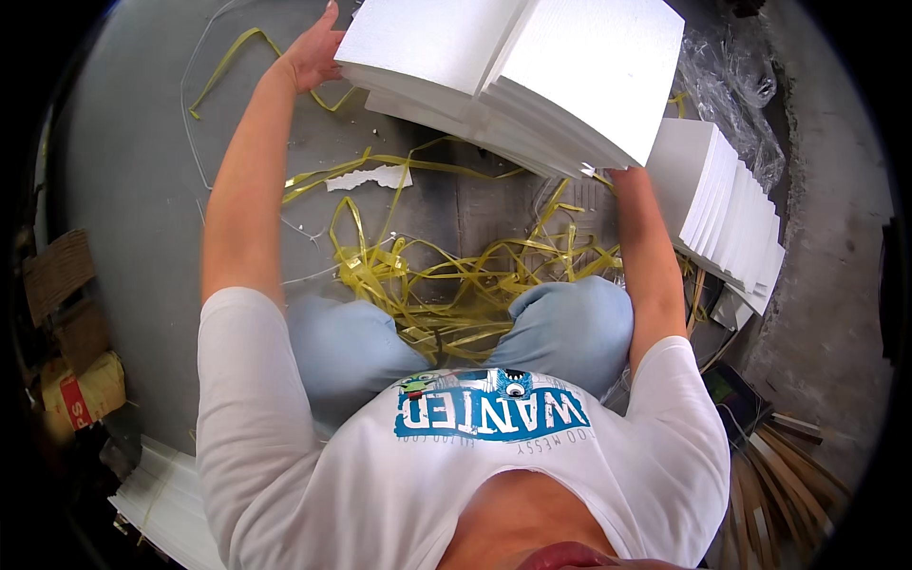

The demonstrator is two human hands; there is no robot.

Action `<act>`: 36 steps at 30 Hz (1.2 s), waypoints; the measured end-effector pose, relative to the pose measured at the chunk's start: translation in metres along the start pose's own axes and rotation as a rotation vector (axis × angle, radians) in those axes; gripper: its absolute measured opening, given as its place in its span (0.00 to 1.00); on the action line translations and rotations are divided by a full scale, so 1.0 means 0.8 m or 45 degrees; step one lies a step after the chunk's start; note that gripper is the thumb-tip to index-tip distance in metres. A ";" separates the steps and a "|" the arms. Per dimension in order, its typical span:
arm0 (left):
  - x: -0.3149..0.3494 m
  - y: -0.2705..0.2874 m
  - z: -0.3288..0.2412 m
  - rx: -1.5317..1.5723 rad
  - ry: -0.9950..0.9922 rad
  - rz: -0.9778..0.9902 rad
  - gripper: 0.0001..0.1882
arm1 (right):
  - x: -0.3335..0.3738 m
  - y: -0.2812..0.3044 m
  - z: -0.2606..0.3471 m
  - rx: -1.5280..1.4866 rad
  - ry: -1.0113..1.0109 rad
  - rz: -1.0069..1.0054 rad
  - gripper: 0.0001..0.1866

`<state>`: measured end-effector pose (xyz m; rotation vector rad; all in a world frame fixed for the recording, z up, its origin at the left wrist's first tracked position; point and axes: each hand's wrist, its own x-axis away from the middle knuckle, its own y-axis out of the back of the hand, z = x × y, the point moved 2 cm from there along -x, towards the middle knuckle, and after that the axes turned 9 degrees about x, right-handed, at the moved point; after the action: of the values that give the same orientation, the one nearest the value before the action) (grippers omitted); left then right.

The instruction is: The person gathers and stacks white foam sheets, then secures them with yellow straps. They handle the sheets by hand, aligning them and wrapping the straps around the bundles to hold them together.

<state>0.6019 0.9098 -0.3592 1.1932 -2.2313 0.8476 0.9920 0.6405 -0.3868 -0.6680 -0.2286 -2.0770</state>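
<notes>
- Currently, the foam sheet stack (513, 71) is lifted over the yellow strapping (446, 285); left hand (313, 52) presses its far-left edge, fingers together.
- Right hand (622, 174) sits beneath the stack; grip undeterminable.
- Risk: loose sheets fan out and slide off.

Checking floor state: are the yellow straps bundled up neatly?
No. The yellow straps lie loose and tangled on the grey floor below the foam sheets.

R hand: hidden under the white foam sheet stack (513, 76), upper centre, grip can't be told. Stack's top cut off by frame edge. L hand (313, 52) fingertips partly behind stack edge. Foam sheets (166, 499) lower left run out of frame.
</notes>
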 end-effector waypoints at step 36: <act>0.073 -0.614 0.185 -0.817 -0.340 0.584 0.39 | 0.163 0.353 0.018 0.975 0.187 -0.961 0.33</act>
<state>0.9734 0.5612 -0.2782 0.5201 -2.7388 0.0703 1.1717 0.3930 -0.3301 0.0744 -1.2672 -2.4422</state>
